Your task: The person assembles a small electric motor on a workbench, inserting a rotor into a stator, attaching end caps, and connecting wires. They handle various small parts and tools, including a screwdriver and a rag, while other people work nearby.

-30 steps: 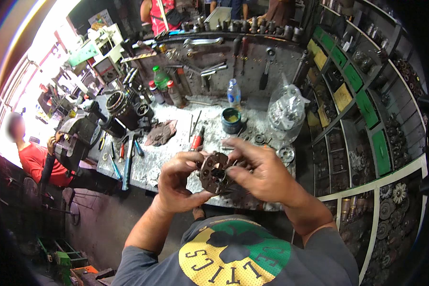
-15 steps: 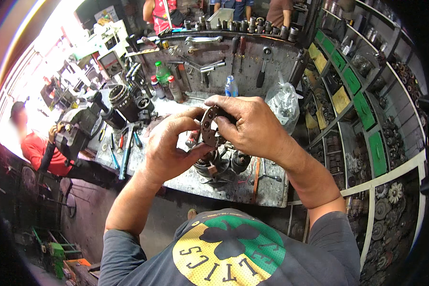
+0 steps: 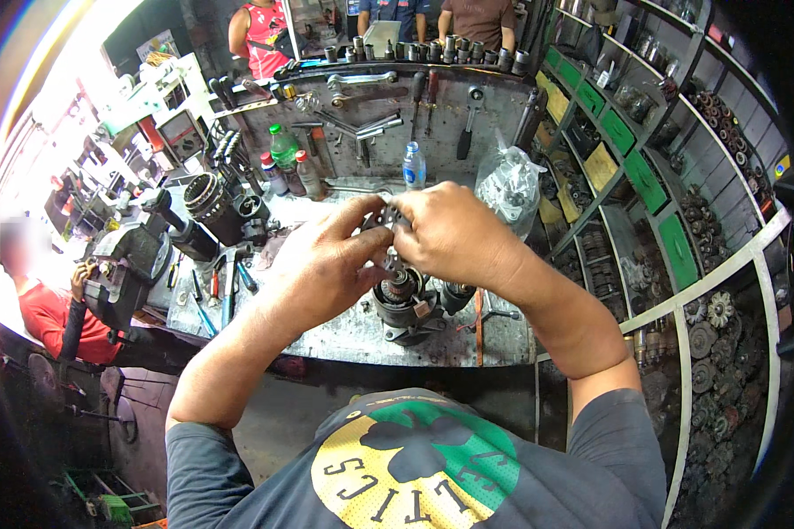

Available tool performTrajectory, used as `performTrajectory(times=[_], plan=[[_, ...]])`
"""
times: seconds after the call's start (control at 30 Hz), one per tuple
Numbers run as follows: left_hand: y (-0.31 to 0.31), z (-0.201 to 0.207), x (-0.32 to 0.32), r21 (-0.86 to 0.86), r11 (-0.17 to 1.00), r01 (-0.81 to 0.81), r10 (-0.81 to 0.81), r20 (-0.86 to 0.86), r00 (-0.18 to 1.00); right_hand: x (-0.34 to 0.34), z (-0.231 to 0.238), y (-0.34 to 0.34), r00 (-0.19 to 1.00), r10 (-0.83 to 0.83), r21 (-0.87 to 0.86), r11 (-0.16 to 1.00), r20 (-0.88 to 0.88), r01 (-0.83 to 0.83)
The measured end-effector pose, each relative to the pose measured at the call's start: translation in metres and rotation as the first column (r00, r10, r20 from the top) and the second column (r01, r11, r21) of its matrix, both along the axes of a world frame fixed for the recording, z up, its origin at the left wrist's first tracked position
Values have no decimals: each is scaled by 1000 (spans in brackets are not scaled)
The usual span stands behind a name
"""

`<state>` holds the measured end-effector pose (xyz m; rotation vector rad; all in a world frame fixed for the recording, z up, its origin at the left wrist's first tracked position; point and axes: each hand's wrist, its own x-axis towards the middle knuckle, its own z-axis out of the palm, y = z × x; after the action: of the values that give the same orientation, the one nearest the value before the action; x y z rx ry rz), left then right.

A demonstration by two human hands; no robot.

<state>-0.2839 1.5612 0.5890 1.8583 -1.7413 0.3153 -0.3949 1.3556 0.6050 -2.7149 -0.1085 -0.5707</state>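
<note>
Between my two hands, above the workbench, is a dark curved metal plate with holes [image 3: 384,215], mostly covered by my fingers. My left hand [image 3: 326,251] grips its left side, thumb and fingers closed round the edge. From the other side, my right hand [image 3: 454,231] pinches its upper part. Just below the hands, a round metal housing with a shaft in its middle [image 3: 403,309] stands on the bench, its top partly hidden by my left thumb. A smaller dark cylindrical part [image 3: 456,298] is right beside it.
On the bench's left lie a hammer [image 3: 229,286] and screwdrivers, near dark cylindrical parts [image 3: 210,198]. Bottles [image 3: 284,148] and a clear plastic bag [image 3: 512,187] stand toward the back. A tool panel [image 3: 441,132] rises behind; part-filled shelves [image 3: 653,189] line the right. A person in red [image 3: 48,313] is at left.
My hands have turned the curved plate, so less of its face shows between my fingers. The view has shifted, and more of the round housing below is visible.
</note>
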Motion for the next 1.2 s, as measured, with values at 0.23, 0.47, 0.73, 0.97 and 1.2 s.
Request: performTrajectory(times=[0.23, 0.47, 0.73, 0.97, 1.2], plan=[[7, -30, -1, 149, 984, 98, -50, -298, 953, -1, -21, 8, 967, 47, 29, 999, -250, -41], [0, -63, -9, 70, 997, 44, -13, -393, 919, -3, -35, -8, 911, 58, 200, 979, -408, 27], [8, -78, -24, 27, 999, -43, 50, -347, 937, 2, -55, -20, 888, 163, 355, 935, -430, 1], [2, -72, -37, 119, 982, -147, 174, -253, 952, 10, -53, -20, 895, 173, 199, 975, -412, -98], [-4, -66, -44, 80, 975, -209, 223, -374, 900, 15, -54, -22, 876, 189, 173, 977, -444, -123]])
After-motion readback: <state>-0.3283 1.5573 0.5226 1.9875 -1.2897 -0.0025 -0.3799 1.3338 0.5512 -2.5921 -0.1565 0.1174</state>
